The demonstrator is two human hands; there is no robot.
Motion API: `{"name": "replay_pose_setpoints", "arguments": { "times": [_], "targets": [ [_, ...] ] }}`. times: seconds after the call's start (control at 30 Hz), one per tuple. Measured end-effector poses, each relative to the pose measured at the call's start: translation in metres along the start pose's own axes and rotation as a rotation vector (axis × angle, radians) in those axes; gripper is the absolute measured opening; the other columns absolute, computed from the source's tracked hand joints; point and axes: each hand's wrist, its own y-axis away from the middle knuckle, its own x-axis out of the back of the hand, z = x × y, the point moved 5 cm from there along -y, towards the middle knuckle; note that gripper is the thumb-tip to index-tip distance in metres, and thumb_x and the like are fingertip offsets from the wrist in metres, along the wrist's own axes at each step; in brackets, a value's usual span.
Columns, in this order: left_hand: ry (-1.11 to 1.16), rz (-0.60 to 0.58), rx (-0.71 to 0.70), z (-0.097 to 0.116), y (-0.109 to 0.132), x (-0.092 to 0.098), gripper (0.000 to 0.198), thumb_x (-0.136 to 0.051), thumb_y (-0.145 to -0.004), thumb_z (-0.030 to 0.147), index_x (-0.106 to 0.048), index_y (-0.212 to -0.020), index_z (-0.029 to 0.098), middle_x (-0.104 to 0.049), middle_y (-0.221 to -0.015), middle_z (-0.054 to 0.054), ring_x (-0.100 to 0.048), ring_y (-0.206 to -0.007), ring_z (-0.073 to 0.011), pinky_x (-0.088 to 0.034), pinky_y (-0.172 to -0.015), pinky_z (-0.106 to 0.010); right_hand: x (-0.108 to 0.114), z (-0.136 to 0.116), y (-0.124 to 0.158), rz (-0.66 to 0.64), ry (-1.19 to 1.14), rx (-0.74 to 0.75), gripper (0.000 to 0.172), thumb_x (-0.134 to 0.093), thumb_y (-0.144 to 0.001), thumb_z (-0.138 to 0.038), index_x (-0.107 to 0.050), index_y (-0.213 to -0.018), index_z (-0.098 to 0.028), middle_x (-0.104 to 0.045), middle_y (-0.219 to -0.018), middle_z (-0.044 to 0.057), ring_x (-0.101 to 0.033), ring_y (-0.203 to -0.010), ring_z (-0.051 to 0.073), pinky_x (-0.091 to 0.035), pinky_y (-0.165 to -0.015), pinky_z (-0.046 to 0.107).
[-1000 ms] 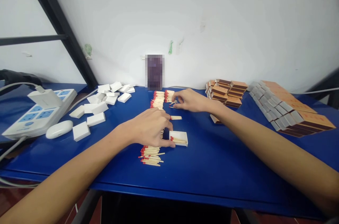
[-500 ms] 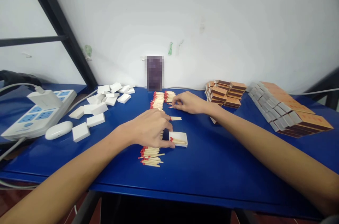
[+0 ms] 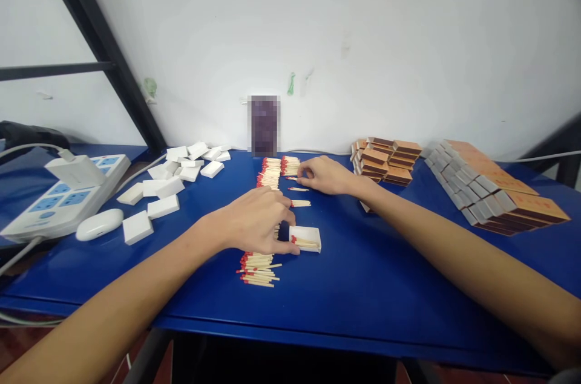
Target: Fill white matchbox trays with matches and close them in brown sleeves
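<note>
My left hand (image 3: 261,221) curves around the left end of a small white matchbox tray (image 3: 313,233), with the thumb at its front corner and fingers at its back corner. Several red-headed matches (image 3: 306,243) lie inside the tray. Beyond it my right hand (image 3: 324,175) is closed in a pinch at the stick end of a match (image 3: 291,178). A loose match (image 3: 298,189) lies just below those fingertips, and a small bunch of matches (image 3: 301,204) lies nearer the tray. A long row of matches (image 3: 261,269) runs partly hidden beneath my left hand.
White matchbox trays (image 3: 163,187) are heaped at left, beside a white earbud-style case (image 3: 100,224) and a power strip (image 3: 68,190). Orange matchbox sleeves (image 3: 385,160) are stacked behind my right forearm. More boxes (image 3: 499,190) stand in rows farther right. A wall (image 3: 408,39) closes the back.
My right hand has shifted slightly, and the loose match below its fingertips now lies apart, a little nearer and to the right. My left hand stays at the tray.
</note>
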Motion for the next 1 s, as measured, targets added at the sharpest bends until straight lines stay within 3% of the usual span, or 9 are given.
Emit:
{"name": "replay_pose_setpoints", "arguments": {
  "times": [0.3, 0.67, 1.0],
  "targets": [
    [-0.006, 0.001, -0.001, 0.0001, 0.0003, -0.0004, 0.042, -0.061, -0.081, 0.059, -0.074, -0.09, 0.021, -0.063, -0.077, -0.004, -0.057, -0.07, -0.0174, -0.038, -0.065, -0.03, -0.0012, 0.0026, -0.0009, -0.039, -0.045, 0.009, 0.01, -0.058, -0.076, -0.022, -0.067, -0.076, -0.018, -0.067, -0.073, 0.001, -0.054, -0.064, 0.013, -0.034, -0.06, 0.024],
    [-0.007, 0.003, 0.0, -0.0004, 0.0008, -0.001, 0.042, -0.061, -0.081, 0.059, -0.074, -0.089, 0.02, -0.063, -0.077, -0.004, -0.056, -0.069, -0.017, -0.037, -0.063, -0.029, 0.002, -0.0053, 0.0005, -0.066, -0.069, 0.049, 0.011, -0.062, -0.074, -0.027, -0.069, -0.072, -0.019, -0.065, -0.067, -0.001, -0.052, -0.06, 0.012, -0.033, -0.058, 0.025],
    [-0.009, 0.004, 0.0, -0.0002, -0.001, -0.0009, 0.042, -0.061, -0.081, 0.059, -0.074, -0.09, 0.02, -0.063, -0.078, -0.004, -0.057, -0.07, -0.0171, -0.037, -0.064, -0.03, -0.0047, -0.0006, -0.0012, 0.012, -0.04, 0.038, 0.024, -0.05, -0.09, -0.034, -0.067, -0.085, -0.018, -0.069, -0.084, 0.006, -0.054, -0.068, 0.015, -0.033, -0.063, 0.026]
  ]
}}
